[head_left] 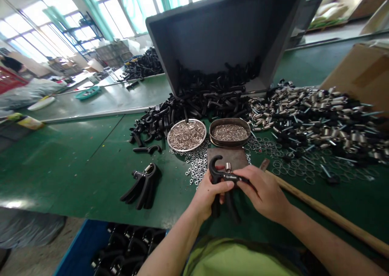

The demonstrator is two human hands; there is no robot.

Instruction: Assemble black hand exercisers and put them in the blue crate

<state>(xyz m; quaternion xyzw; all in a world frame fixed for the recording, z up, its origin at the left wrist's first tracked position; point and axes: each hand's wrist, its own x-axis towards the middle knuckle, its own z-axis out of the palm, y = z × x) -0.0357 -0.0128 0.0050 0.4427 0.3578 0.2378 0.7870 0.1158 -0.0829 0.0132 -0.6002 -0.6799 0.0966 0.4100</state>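
My left hand (207, 195) is closed around a black plastic hand-grip handle (216, 162) with a hooked top. My right hand (263, 189) pinches the same piece from the right, its fingertips on the dark arm with pale lettering. A short metal coil spring (228, 167) stands up just behind that arm; I cannot tell whether it is attached. Other dark handle parts hang below my hands, partly hidden. Beneath and behind them lies a flat metal block (243, 156). To the left, an assembled hand gripper (142, 185) with its spring rests on the green table.
Behind my hands stand a round dish of metal pins (187, 135) and an oval tin of small parts (230, 132). Loose nuts (196, 166), rings (282, 164) and piled springs (319, 110) surround them. A wooden-handled hammer (322, 209) lies right. A large grey bin (219, 33) spills black handles.
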